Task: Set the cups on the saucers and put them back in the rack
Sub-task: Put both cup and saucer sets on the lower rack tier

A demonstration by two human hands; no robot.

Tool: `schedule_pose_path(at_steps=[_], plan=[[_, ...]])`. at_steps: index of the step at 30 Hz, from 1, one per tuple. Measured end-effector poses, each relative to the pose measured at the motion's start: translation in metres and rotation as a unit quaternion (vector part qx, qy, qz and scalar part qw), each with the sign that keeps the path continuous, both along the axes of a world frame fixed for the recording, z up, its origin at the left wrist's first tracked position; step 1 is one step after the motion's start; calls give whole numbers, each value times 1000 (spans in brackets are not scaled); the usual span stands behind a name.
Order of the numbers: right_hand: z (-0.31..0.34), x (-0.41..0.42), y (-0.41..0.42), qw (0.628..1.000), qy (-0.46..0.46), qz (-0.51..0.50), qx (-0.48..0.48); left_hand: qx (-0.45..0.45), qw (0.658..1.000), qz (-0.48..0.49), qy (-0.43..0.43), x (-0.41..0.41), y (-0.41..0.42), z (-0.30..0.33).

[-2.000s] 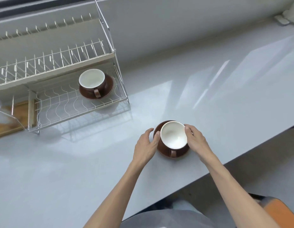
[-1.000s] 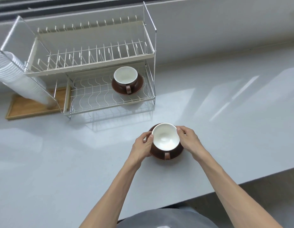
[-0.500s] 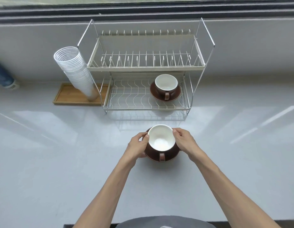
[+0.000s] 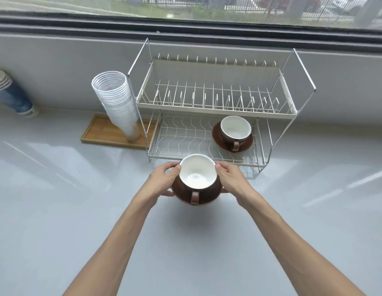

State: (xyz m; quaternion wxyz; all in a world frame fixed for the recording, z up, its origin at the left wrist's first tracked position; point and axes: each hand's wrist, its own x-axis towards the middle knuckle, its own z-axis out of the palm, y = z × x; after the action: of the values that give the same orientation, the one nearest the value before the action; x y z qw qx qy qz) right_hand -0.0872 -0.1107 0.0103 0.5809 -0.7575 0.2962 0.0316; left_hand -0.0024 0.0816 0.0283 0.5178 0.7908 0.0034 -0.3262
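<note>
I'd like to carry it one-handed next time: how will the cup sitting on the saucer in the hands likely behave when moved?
The cup merely sits on the saucer, so it could probably slide if that tilts. Its glossy, ceramic-looking glaze suggests it is slippery and breakable. The left hand and right hand both steady it, which seems wise.

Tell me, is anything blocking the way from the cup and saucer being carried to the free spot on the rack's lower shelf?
Nothing visible does. The left hand and right hand hold the cup on its saucer just before the rack's lower shelf, whose left part is bare; the other cup and saucer sit to the right.
</note>
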Motion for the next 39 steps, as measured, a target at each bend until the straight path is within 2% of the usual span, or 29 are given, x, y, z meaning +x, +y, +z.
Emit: schedule_pose_path(at_steps=[16,25,39], plan=[[6,125,-15,997,-33,-21,-67,-9,993,115,-28,113,-51,-4],[-11,157,-26,996,-4,-34,-86,-2,994,101,-50,147,-63,-19],[-12,168,-28,996,1,-13,-87,8,994,99,-47,150,-66,-27]])
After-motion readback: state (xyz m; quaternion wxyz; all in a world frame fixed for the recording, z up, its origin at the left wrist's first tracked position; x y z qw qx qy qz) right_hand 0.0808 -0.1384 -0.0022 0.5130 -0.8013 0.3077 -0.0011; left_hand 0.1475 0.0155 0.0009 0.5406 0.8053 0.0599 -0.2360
